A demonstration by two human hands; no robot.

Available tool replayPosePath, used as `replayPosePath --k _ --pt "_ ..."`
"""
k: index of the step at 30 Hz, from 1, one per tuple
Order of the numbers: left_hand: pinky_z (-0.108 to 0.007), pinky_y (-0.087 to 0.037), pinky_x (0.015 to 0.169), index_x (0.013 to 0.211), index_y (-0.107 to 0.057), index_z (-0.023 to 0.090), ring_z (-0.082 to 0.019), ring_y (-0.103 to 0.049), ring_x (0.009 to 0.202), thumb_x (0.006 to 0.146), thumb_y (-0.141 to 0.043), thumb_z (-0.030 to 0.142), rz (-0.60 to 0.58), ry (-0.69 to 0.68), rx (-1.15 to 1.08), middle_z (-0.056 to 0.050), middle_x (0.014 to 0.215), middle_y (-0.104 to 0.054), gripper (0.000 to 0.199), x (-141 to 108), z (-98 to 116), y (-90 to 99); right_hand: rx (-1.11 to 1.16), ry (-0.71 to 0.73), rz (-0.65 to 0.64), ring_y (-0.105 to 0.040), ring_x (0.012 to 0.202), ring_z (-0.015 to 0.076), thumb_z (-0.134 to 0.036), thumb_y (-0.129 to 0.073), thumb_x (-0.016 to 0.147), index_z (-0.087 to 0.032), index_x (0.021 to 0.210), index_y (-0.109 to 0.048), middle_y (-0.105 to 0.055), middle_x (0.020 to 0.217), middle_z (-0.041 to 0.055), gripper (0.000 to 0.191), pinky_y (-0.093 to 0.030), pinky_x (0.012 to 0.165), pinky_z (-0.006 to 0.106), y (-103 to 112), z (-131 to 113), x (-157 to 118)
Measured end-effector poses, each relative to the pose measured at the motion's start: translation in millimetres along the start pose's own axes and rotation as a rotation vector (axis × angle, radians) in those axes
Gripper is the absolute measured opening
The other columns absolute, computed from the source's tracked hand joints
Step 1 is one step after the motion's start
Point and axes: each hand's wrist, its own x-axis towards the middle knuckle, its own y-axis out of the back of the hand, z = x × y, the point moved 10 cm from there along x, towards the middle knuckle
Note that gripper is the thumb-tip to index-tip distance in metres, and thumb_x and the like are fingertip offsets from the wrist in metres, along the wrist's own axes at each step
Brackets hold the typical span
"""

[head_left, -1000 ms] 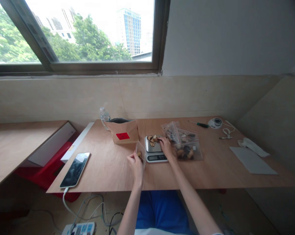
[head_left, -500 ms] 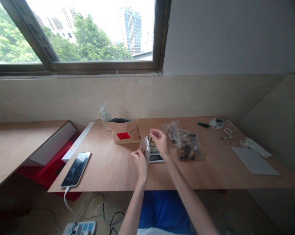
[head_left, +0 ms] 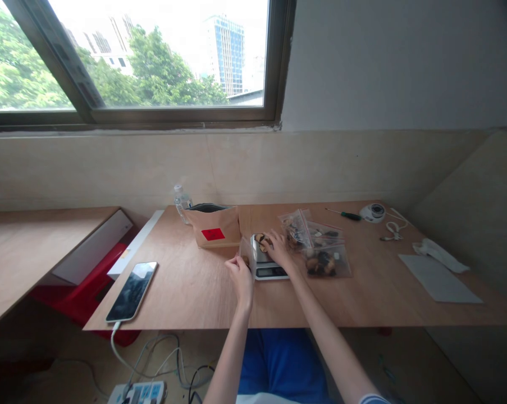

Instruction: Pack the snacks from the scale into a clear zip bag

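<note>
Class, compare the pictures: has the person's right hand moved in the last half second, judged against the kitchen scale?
Yes. The right hand has dropped from above the kitchen scale onto the pieces on its platform.

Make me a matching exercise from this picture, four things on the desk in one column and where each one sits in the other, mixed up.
Things:
1. phone
2. screwdriver
3. paper bag
4. kitchen scale

Places:
A. far side of the table, next to the round white device
B. under the right hand
C. near left corner, cable plugged in
D. beside the water bottle, red label facing the person

Pairs: 1-C, 2-A, 3-D, 4-B
</note>
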Motion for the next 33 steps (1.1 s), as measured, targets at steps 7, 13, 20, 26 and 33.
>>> replayPosePath --k 7,13,20,26,33 --pt "-0.036 -0.042 0.077 0.08 -0.039 0.02 -0.019 -0.054 0.082 0.087 -0.039 0.032 -0.013 -0.013 0.009 -0.004 0.083 -0.052 0.014 -1 0 -1.7 -0.033 0.108 -0.089 -0.053 0.103 0.0201 -0.018 -0.05 0.083 -0.02 0.109 -0.061 -0.062 0.112 0.0088 0.029 -0.038 0.091 0.037 -6 15 3" --pt "-0.037 -0.043 0.078 0.078 -0.039 0.02 -0.02 -0.055 0.083 0.086 -0.042 0.03 0.006 -0.011 0.023 -0.005 0.083 -0.054 0.012 -2 -4 -0.5 -0.052 0.087 -0.066 -0.051 0.095 0.0214 -0.019 -0.052 0.082 -0.021 0.097 -0.064 -0.062 0.098 0.0077 0.019 -0.039 0.087 0.036 4 21 0" --pt "-0.038 -0.042 0.079 0.081 -0.038 0.021 -0.019 -0.056 0.082 0.087 -0.039 0.03 -0.023 -0.012 0.005 -0.006 0.084 -0.054 0.011 -5 -6 -4.2 -0.025 0.011 0.037 -0.051 0.088 0.0219 -0.022 -0.042 0.087 -0.018 0.089 -0.061 -0.059 0.092 0.009 0.019 -0.039 0.085 0.038 16 26 -4" --pt "-0.038 -0.042 0.079 0.082 -0.039 0.02 -0.02 -0.055 0.083 0.086 -0.041 0.031 -0.018 0.006 -0.025 -0.006 0.085 -0.054 0.011 -7 -5 -3.2 0.113 -0.048 0.156 -0.054 0.088 0.0208 -0.032 -0.038 0.09 -0.015 0.097 -0.056 -0.06 0.094 0.01 0.026 -0.042 0.082 0.035 44 5 0" --pt "-0.036 -0.042 0.078 0.083 -0.039 0.02 -0.019 -0.056 0.082 0.086 -0.04 0.032 -0.02 0.078 -0.048 -0.006 0.085 -0.054 0.012 -5 -16 -8.4 0.404 -0.008 0.09 -0.055 0.09 0.0177 -0.035 -0.041 0.09 -0.018 0.099 -0.057 -0.06 0.096 0.0069 0.024 -0.044 0.082 0.031 34 -92 -19"
